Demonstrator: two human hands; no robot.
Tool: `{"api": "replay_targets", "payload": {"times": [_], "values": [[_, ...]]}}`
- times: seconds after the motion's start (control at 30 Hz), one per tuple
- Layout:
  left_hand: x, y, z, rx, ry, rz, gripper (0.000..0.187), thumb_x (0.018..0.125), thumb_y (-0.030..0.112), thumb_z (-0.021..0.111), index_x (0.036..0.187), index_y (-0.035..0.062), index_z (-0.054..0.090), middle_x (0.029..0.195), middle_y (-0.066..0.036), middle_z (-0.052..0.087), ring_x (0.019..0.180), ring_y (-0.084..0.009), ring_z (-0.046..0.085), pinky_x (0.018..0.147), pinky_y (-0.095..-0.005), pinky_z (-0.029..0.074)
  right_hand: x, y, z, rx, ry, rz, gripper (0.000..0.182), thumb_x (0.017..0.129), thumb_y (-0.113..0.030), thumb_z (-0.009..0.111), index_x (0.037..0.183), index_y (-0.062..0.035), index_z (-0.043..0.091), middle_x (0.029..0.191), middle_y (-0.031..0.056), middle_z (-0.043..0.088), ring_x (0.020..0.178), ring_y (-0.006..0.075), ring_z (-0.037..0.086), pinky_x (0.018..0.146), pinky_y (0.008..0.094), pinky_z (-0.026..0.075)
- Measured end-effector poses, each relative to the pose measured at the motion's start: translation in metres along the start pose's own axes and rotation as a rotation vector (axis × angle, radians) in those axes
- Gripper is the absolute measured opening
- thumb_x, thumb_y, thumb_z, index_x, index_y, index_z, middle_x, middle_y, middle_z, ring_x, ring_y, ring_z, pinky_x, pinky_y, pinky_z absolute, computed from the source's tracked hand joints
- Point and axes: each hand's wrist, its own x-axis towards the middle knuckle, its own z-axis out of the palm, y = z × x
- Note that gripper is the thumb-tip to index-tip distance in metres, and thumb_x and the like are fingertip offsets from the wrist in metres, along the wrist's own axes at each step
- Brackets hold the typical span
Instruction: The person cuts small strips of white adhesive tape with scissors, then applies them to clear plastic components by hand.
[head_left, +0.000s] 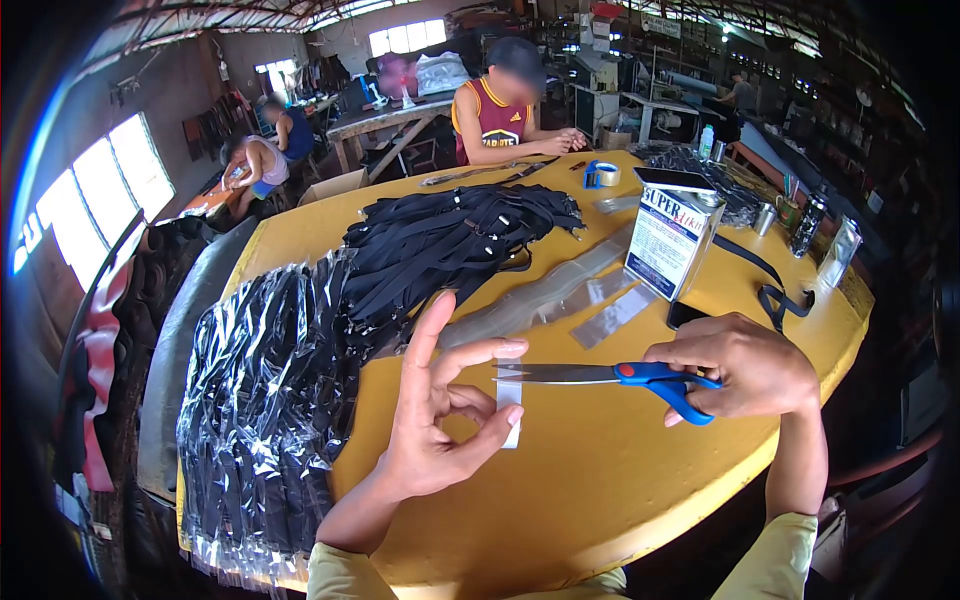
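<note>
Fingers point(505, 350) of the left hand point(435, 420) pinch a short clear strip point(510, 405) between thumb and forefinger, the other fingers splayed up and out of the way, while the right hand point(745, 365) is closed through the blue handles of the scissors point(600, 374). Taking the scissors as the mark: the strip hangs right at the blade tips, held upright just above the yellow worktop point(600, 480), and the blades look nearly together across its upper part, though I can't tell whether they have bitten through. To cut well here, I'd say the strip wants to be kept taut and square to the blades, with the pinching thumb clear of the edge; the forefinger sits very close above the tips, and that is the risk I'd watch. Feeding the film deeper toward the pivot would likely give a cleaner cut than snipping at the points. Beyond the scissors lie more clear strips point(560, 290) and a printed can point(672, 240); further still, a tape roll point(603, 175). Left of the scissors a heap of black straps point(450, 240) runs into a row of bagged straps point(270, 400) at the worktop's edge. Another person point(500, 115) sits at the far side, hands busy with their own work.
</note>
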Motion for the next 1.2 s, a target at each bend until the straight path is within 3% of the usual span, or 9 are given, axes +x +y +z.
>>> {"api": "replay_targets", "payload": {"times": [0.03,0.47,0.53,0.87,1.17,1.2], "values": [[0.0,0.0,0.0,0.007,0.001,0.009,0.102,0.081,-0.019,0.061,0.154,0.0102,-0.003,0.132,-0.024,0.053,0.082,-0.0171,0.07,0.061,-0.021,0.058,0.0,0.002,0.002,-0.014,0.048,-0.044,0.051,0.065,-0.018,0.088,0.112,-0.0085,0.07,0.076,0.0045,0.061,0.067,0.0191,0.06,0.058,0.0312,0.048],[0.0,0.002,0.0,-0.015,0.012,0.001,0.101,0.081,-0.02,0.06,0.154,0.0101,-0.004,0.132,-0.024,0.053,0.08,-0.0171,0.07,0.061,-0.0216,0.058,0.003,0.002,0.002,-0.011,0.063,-0.082,0.053,0.064,-0.015,0.088,0.112,-0.0039,0.07,0.079,0.0069,0.064,0.068,0.0203,0.062,0.059,0.0311,0.048],[0.001,0.002,0.0,-0.008,0.014,0.014,0.101,0.081,-0.02,0.059,0.154,0.0101,-0.004,0.132,-0.024,0.053,0.079,-0.0171,0.071,0.061,-0.0216,0.058,0.004,-0.008,-0.004,0.006,-0.006,0.002,0.045,0.07,-0.007,0.076,0.114,-0.0013,0.068,0.092,0.0141,0.072,0.084,0.0285,0.068,0.077,0.0356,0.054],[0.0,0.002,-0.001,-0.004,0.018,0.012,0.102,0.081,-0.021,0.059,0.154,0.0104,-0.005,0.132,-0.025,0.053,0.078,-0.0163,0.071,0.062,-0.0212,0.058,0.006,-0.011,-0.004,-0.018,0.0,-0.017,0.045,0.069,-0.004,0.075,0.113,-0.0008,0.068,0.089,0.0138,0.071,0.081,0.0293,0.068,0.076,0.0374,0.053],[0.004,0.003,-0.005,0.024,0.014,0.022,0.107,0.077,-0.024,0.061,0.154,0.0116,-0.003,0.146,-0.028,0.035,0.089,-0.0201,0.07,0.063,-0.0228,0.059,0.008,-0.003,0.003,-0.022,0.011,-0.018,0.045,0.068,-0.003,0.075,0.113,-0.0005,0.068,0.088,0.0131,0.071,0.08,0.0257,0.068,0.073,0.0351,0.054],[0.005,0.003,-0.006,0.041,0.014,0.028,0.108,0.076,-0.024,0.062,0.154,0.0118,-0.003,0.148,-0.028,0.031,0.089,-0.0199,0.07,0.063,-0.0226,0.059,0.008,-0.001,0.004,0.023,0.013,-0.003,0.048,0.066,-0.009,0.082,0.112,-0.0027,0.069,0.083,0.009,0.068,0.074,0.0214,0.065,0.065,0.0322,0.052]]}}
